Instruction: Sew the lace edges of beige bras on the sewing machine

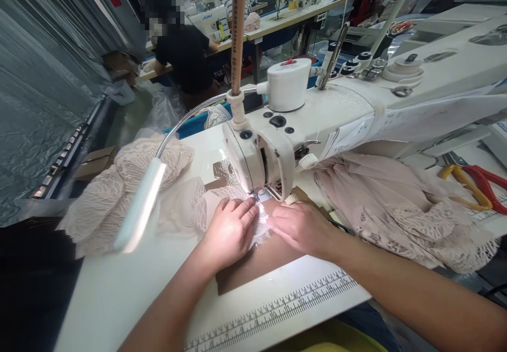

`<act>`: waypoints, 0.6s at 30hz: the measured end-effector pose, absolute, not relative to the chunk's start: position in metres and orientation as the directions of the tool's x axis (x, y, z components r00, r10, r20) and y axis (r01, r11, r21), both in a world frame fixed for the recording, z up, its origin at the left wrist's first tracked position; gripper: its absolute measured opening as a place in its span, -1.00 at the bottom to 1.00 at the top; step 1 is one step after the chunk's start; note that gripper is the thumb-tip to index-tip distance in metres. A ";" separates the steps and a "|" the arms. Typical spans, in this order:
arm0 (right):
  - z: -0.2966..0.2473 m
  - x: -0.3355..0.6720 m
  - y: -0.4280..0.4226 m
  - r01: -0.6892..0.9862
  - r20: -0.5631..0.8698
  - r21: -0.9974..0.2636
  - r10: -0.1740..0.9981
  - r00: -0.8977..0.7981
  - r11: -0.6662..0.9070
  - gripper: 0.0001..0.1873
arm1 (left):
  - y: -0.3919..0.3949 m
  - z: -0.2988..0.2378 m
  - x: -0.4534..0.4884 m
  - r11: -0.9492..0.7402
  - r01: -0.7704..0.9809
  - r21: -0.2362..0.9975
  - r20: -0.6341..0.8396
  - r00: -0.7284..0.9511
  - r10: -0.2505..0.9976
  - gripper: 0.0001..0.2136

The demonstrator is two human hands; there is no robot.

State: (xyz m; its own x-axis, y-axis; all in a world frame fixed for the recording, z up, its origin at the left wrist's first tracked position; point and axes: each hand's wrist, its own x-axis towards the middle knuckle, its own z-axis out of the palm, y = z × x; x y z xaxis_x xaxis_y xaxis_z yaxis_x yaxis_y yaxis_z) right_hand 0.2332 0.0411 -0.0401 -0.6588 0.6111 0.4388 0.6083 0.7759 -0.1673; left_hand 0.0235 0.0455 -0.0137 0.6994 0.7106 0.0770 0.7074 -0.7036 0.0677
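Observation:
Both my hands rest on a small piece of white lace [260,226] lying just in front of the needle of a white sewing machine [277,146]. My left hand [229,231] lies flat on the lace's left side, fingers stretched toward the needle. My right hand [300,227] lies flat on its right side, fingers pointing left and pressing the lace down. The lace sits on a brown panel [253,267] of the white table [119,288]. Neither hand grips anything.
A pile of beige lace fabric [127,183] lies at the left, another heap [396,209] at the right under the machine arm. A gooseneck lamp [140,204] hangs over the table. Red and yellow scissors [475,183] lie far right. A ruler strip [277,309] runs along the table's front. Another person [182,56] works behind.

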 end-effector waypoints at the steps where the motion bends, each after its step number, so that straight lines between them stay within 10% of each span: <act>1: -0.040 0.233 0.041 0.616 0.428 -0.159 0.616 -0.661 0.771 -0.72 | 0.046 -0.014 0.023 -0.702 0.709 0.066 0.080 0.698 0.712 -0.67; 18: -0.037 0.231 0.040 0.659 0.341 -0.158 0.667 -0.662 0.735 -0.73 | 0.049 -0.018 0.019 -0.716 0.696 0.042 0.086 0.712 0.697 -0.63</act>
State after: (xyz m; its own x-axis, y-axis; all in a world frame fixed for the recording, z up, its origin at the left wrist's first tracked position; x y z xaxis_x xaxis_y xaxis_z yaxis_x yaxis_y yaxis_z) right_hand 0.2305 0.0401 -0.0372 -0.6618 0.6675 0.3413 0.6594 0.7349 -0.1585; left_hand 0.0188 0.0489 -0.0176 0.7118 0.6971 0.0857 0.6965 -0.7164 0.0421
